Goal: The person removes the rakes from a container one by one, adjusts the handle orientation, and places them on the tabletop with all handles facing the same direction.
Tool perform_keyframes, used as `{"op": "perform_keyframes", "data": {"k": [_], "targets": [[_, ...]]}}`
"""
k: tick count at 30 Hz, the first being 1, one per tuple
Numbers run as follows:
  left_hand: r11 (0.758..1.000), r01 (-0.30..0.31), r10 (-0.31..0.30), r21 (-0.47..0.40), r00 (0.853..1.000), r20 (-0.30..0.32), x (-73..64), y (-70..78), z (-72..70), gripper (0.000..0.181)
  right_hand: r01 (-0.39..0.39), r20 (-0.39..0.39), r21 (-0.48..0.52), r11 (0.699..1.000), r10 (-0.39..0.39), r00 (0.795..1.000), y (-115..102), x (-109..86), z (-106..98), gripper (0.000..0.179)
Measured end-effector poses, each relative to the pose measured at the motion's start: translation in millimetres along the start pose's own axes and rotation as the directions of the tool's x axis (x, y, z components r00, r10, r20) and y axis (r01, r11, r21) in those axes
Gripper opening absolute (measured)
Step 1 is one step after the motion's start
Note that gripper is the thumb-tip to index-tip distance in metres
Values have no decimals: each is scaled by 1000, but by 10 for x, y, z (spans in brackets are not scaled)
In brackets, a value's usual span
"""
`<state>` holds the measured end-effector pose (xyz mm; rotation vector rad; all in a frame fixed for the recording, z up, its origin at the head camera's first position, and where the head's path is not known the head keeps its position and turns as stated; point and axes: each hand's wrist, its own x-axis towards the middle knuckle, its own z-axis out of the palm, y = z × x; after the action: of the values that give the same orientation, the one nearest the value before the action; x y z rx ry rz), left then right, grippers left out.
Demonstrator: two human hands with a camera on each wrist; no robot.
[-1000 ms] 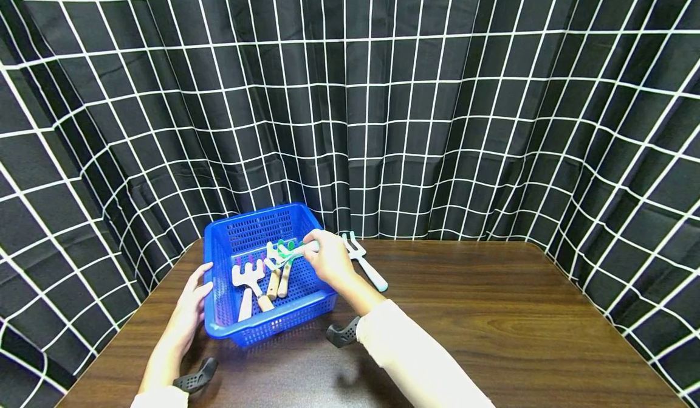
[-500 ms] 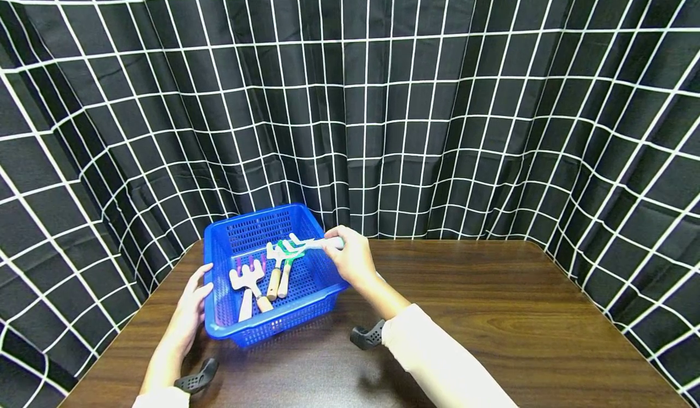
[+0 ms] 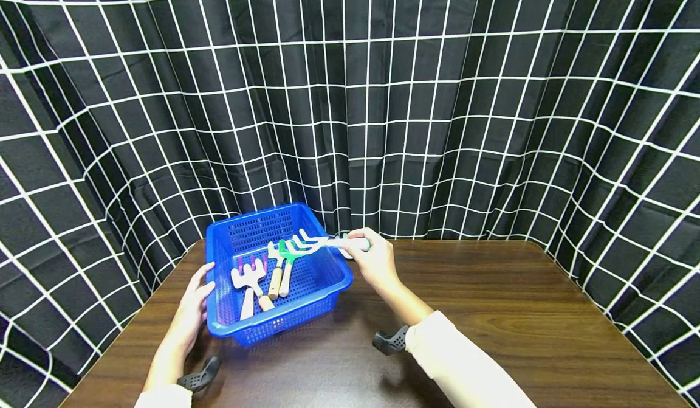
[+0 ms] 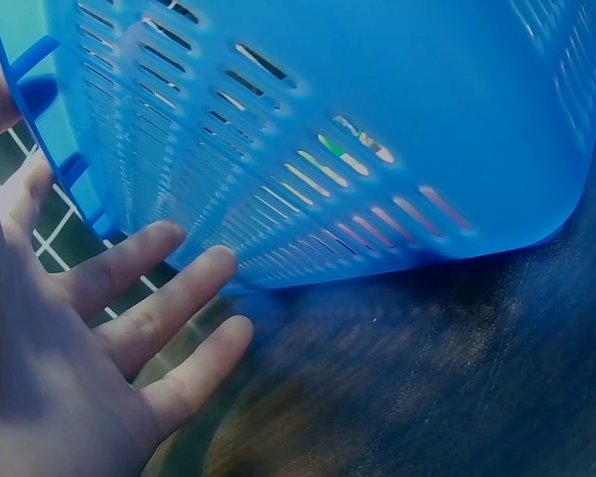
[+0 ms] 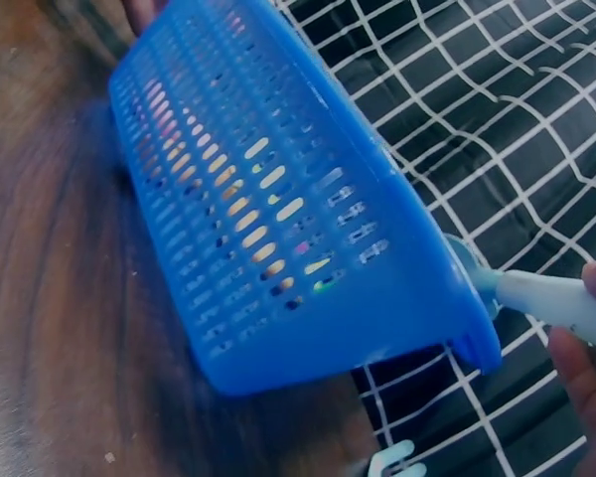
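Note:
My right hand (image 3: 377, 257) grips the pale handle of a hand fork (image 3: 314, 245), whose tines point left over the right part of the blue basket (image 3: 284, 308). In the right wrist view its white handle (image 5: 551, 298) shows between thumb and finger beyond the basket rim. My left hand (image 3: 191, 301) holds the basket's left rim. Two of its digits reach over the edge, and the other fingers (image 4: 159, 318) spread against the outer wall. Inside lie a cream fork (image 3: 250, 276), a smaller cream fork (image 3: 276, 268), a green fork (image 3: 288, 256) and a pink tool (image 3: 265, 263), partly covered.
On the brown table (image 3: 492, 311), a second pale blue fork (image 5: 397, 459) lies beyond the basket, mostly hidden behind my right hand in the head view. A black curtain with a white grid (image 3: 415, 122) hangs along the back and both sides.
My right hand has moved right, drawing the hand fork from over the middle of the basket towards its right rim. The fork on the table has become covered by my hand. My left hand stays put.

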<state>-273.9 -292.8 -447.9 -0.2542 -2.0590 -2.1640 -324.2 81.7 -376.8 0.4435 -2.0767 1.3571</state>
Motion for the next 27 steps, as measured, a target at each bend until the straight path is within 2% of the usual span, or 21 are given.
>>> {"op": "perform_keyframes", "data": {"k": [6, 11, 16, 19, 23, 27], "targets": [[1000, 0, 0, -5, 1000, 8, 16, -8, 17, 43, -71, -52, 4, 997, 71, 996, 112, -79, -152, 19], [1000, -25, 25, 0, 1000, 10, 9, 4, -11, 42, -130, -60, 131, 983, 139, 989, 185, -118, -229, 22], [999, -34, 34, -17, 999, 21, 4, 1, -15, 39, -228, -33, 333, 915, 253, 967, 275, -149, -298, 23], [999, -35, 36, -33, 999, 27, 4, -6, -7, 38, -241, -27, 435, 867, 280, 959, 334, -164, -354, 21], [999, -38, 38, -34, 999, 24, 3, -5, 2, 39, -247, -37, 490, 836, 303, 952, 402, -185, -430, 20], [1000, -24, 24, -1, 1000, 5, -2, 1, 7, 42, -270, -59, 517, 812, 348, 935, 451, -203, -494, 22]]}}
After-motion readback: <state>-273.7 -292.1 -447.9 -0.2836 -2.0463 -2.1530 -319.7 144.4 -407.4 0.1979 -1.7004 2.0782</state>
